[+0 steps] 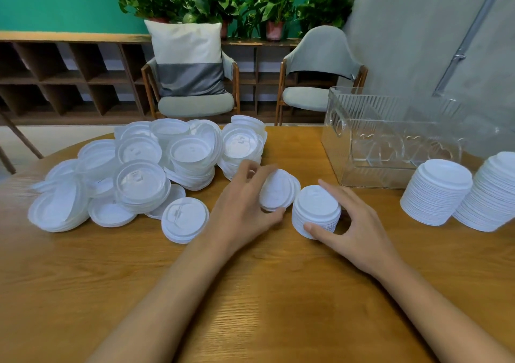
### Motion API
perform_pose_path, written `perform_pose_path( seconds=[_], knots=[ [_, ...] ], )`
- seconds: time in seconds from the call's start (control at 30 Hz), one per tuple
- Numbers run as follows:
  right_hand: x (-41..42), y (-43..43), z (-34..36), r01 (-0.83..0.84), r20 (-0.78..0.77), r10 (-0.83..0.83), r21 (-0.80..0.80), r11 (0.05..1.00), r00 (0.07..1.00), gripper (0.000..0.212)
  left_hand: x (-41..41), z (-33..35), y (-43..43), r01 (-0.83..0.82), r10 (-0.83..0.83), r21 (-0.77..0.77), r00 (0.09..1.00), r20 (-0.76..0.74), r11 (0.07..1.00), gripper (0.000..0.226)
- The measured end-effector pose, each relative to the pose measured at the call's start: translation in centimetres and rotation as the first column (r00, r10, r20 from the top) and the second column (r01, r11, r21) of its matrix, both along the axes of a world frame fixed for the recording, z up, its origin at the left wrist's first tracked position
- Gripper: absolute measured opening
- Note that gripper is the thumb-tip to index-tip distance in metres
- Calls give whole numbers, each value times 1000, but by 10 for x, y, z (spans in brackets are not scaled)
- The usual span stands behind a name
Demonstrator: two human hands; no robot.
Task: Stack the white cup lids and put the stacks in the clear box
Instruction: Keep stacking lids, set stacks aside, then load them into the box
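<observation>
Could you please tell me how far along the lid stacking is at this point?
Done: two tall stacks stand on the table near the clear box. In hand: the right hand grips a short stack, and the left hand holds a few lids tilted beside it. Left: a large loose pile lies to the left, and no lids show inside the box, so nothing is boxed yet.

The rightmost lid stack [492, 195] runs off the right edge; the tilted lids [278, 191] are motion-blurred.
</observation>
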State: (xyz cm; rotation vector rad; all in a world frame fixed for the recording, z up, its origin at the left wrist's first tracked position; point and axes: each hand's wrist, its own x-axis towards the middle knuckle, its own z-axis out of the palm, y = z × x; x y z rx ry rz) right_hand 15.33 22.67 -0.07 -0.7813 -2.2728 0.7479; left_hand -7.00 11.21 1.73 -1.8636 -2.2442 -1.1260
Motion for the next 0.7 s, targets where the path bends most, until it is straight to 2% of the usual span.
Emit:
perform_pose_path(
  seconds=[0.17,0.43,0.63,0.7],
  knots=[
    [-5,-8,1,-26,0,26,2,1000,1000,89,2,2,-10,12,-35,94,969,243,996,76],
    [-4,-13,3,-117,-8,118,33,993,993,97,20,4,-8,98,-122,95,949,290,991,60],
    [-5,-9,-2,-213,-6,214,104,972,977,84,33,-6,-2,67,-77,42,947,311,997,65],
    [-4,-7,-3,-215,-26,219,101,971,975,80,34,-8,-3,97,-110,56,938,328,994,67]
  ],
)
